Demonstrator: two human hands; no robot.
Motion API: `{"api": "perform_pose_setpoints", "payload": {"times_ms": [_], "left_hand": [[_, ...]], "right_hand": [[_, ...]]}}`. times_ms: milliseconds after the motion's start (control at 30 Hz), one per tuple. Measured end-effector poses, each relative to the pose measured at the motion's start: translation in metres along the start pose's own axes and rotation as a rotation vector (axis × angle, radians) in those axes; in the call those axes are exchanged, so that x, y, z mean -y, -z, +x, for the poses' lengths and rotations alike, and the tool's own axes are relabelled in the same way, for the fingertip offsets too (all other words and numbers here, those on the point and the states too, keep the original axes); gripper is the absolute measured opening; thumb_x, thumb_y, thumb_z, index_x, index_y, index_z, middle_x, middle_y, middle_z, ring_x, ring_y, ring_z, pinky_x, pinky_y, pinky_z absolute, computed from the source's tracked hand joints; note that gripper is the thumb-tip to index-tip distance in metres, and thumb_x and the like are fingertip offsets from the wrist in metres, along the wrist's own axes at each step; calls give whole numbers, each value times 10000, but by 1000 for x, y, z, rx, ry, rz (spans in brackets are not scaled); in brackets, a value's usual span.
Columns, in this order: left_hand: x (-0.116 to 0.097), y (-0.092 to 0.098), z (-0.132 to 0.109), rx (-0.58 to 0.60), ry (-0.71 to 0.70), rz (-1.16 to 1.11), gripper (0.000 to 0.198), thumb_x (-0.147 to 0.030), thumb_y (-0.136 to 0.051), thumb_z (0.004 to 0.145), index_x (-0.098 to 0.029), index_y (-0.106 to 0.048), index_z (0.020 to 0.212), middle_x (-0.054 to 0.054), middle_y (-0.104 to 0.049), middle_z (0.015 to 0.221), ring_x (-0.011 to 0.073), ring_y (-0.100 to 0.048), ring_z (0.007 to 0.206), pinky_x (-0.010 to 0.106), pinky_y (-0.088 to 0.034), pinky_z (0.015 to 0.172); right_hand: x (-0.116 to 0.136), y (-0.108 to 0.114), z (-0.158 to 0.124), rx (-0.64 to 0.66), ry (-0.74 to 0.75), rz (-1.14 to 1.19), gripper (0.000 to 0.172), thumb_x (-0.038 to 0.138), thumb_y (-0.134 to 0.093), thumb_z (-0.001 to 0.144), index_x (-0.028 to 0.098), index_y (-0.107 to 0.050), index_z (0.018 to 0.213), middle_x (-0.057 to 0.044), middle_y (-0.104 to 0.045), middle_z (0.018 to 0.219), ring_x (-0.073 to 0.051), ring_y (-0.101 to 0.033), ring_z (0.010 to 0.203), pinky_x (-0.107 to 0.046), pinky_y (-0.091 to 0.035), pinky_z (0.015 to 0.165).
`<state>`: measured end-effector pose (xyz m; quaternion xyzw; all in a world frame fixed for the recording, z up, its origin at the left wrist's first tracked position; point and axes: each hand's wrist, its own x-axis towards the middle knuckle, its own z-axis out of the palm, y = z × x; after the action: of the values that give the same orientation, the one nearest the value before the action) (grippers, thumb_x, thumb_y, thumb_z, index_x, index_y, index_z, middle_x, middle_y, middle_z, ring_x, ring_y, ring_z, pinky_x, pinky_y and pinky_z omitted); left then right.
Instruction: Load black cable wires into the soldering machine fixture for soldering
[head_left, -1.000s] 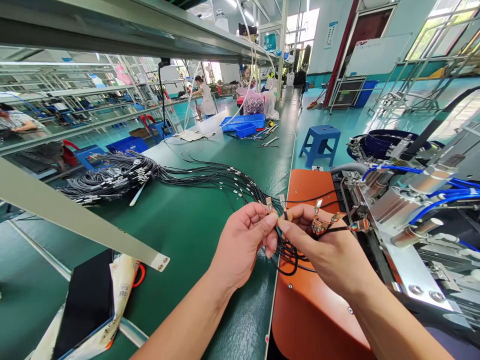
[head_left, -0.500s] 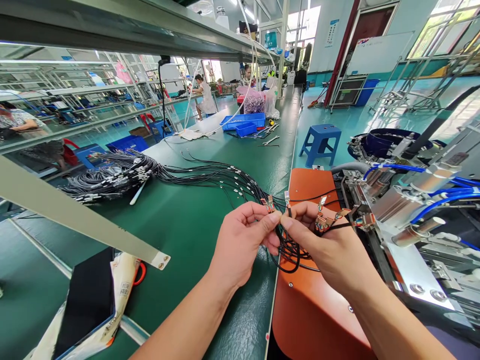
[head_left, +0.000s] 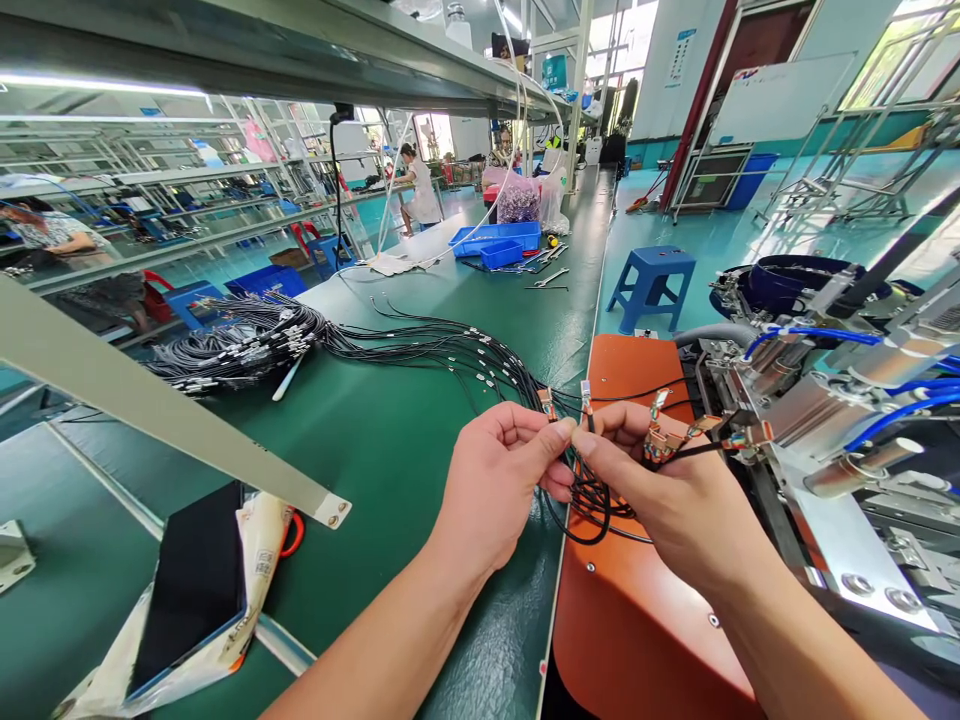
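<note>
Both hands are up over the near right edge of the worktop (head_left: 360,470), thumb tips meeting or nearly so. The left hand (head_left: 495,485) is closed in a pinch on thin black cables (head_left: 606,520); one connector end (head_left: 546,402) with coloured wires pokes up above its forefinger. The right hand (head_left: 671,490) also grips, thumb against forefinger, with several copper-toned connector ends (head_left: 660,442) fanned out along its far side. This spread looks meant to keep the ends apart and easy to tell from one another. A pale-tipped end (head_left: 586,390) stands upright between the hands; cannot tell which one pinches its cable, as the fingers hide the contact.

Cable slack loops below the fingers, above an orange housing (head_left: 637,590), which probably bears some of the weight. The long cable run (head_left: 450,352) trails far left over the worktop to a coiled heap (head_left: 232,345), likely laid lengthwise so that the strands do not tangle. Machine (head_left: 832,410) beside the housing, right. Blue trays (head_left: 495,242) and wrenches (head_left: 553,278) sit farther off, seemingly kept out of the cables' way.
</note>
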<state>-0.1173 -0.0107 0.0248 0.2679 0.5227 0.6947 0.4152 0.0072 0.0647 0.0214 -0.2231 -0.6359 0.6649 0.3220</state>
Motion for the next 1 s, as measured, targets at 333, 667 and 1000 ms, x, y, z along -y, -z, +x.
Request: {"api": "perform_pose_setpoints", "payload": {"times_ms": [333,667,1000], "left_hand": [[2,3,3,-22,-145,99,186,-311,-788,792,-141,-737,846,-17,-590,647,60,-455,554,172,-373,495],[-1,10,-5,437,-172,466,923,-318,-864,702,-297,-380,1487,72,-486,1458,280,-437,1360,429,-328,1168],[19,-28,37,274,-399,694,297,-257,-635,854,-179,-664,1139,60,-726,990,243,-680,916,345,-546,828]], "right_hand": [[2,-1,3,117,37,-2,137,360,-609,953,224,-617,970,-1,-632,892,-144,-589,896,-264,-488,823],[-3,11,13,-195,121,183,294,485,-577,949,204,-615,872,26,-557,738,-120,-518,668,-254,-433,641],[-5,5,15,-339,296,221,354,436,-679,876,221,-580,1140,-45,-623,1053,-187,-609,980,-344,-498,893]]}}
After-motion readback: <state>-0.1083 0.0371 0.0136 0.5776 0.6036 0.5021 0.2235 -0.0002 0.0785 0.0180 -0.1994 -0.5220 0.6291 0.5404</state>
